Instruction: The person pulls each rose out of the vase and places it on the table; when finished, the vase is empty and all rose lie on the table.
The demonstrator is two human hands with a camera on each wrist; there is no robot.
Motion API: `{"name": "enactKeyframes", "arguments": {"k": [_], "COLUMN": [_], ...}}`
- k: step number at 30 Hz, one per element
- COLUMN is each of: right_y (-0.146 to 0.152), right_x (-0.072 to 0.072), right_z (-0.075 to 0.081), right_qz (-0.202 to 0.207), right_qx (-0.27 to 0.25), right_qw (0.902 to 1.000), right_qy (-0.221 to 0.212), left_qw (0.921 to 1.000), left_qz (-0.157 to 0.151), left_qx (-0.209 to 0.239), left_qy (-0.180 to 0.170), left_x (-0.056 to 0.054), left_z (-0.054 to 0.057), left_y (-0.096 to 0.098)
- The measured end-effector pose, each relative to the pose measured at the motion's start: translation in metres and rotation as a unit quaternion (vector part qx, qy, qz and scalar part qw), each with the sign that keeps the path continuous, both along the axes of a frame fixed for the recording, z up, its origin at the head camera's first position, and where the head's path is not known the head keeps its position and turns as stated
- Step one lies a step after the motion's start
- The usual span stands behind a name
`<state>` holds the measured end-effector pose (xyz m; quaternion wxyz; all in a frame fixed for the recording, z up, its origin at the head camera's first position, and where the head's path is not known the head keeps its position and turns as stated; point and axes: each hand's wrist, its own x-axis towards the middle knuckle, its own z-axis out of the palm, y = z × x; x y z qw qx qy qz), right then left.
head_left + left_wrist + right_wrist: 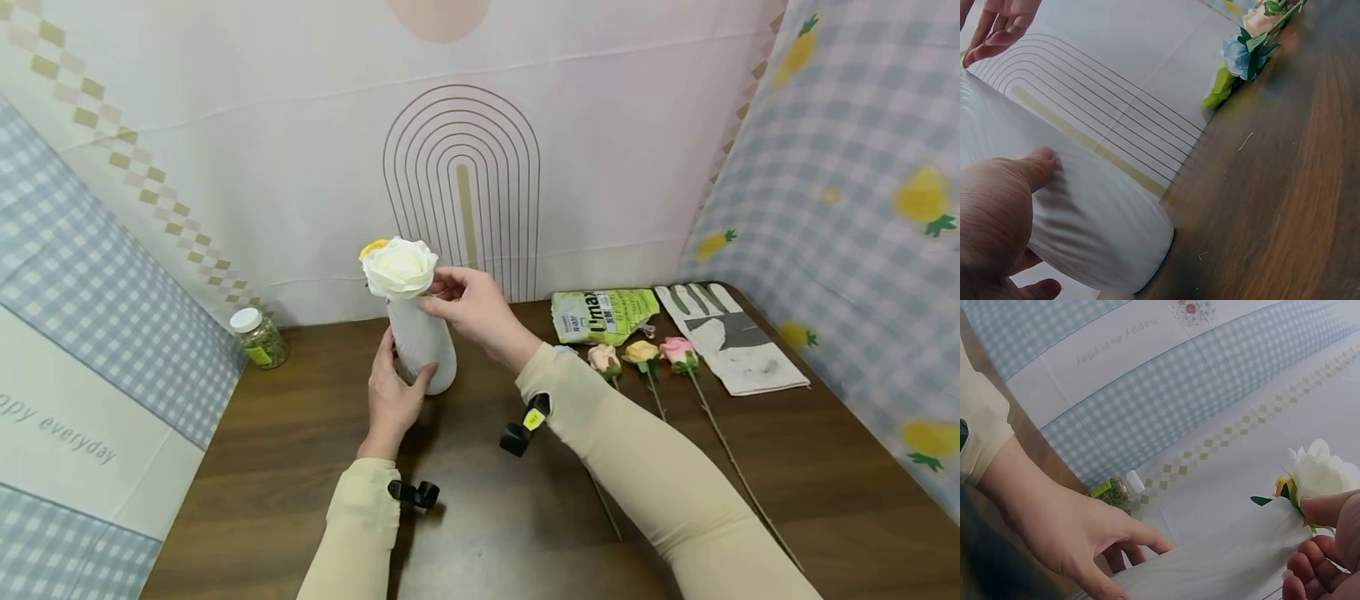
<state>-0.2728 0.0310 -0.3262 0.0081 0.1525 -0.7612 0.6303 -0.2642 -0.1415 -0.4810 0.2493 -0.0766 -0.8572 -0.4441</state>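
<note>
My left hand (393, 396) grips a ribbed white vase (423, 342) low on its body, thumb across the near side. The vase leans with its mouth up and to the left. At its mouth sits a white artificial rose (401, 267), with a yellow flower (372, 248) partly hidden behind it. My right hand (480, 312) is at the vase's mouth, pinching the white rose just under its bloom. In the right wrist view, the thumb lies against the base of the white rose (1329, 472), and green leaves show over the rim.
Peach (603, 358), yellow (641, 352) and pink (678, 350) roses lie on the table at the right, plus a blue flower (1238, 56). Behind them are a green pouch (600, 317) and a patterned cloth (757, 354). A lidded jar (258, 337) stands back left.
</note>
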Motion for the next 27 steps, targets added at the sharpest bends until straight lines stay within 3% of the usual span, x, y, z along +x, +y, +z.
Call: {"name": "enactKeyframes", "arguments": {"k": [13, 23, 27], "right_y": [-0.013, -0.026, -0.029], "right_x": [-0.007, -0.012, -0.014], "right_z": [0.005, 0.006, 0.005], "right_qz": [0.029, -0.008, -0.017], "right_qx": [-0.009, 0.022, 0.006], "right_qw": [0.9993, 0.9997, 0.9997], "right_qy": [0.021, -0.008, -0.017], "left_qw": [0.9999, 0.9999, 0.9998], "left_qz": [0.005, 0.006, 0.003], "left_qx": [-0.003, -0.002, -0.004], "left_qy": [0.011, 0.010, 0.017], "left_x": [0.001, 0.001, 0.000], "left_z": [0.000, 0.000, -0.001], "left_y": [0.002, 0.001, 0.002]}}
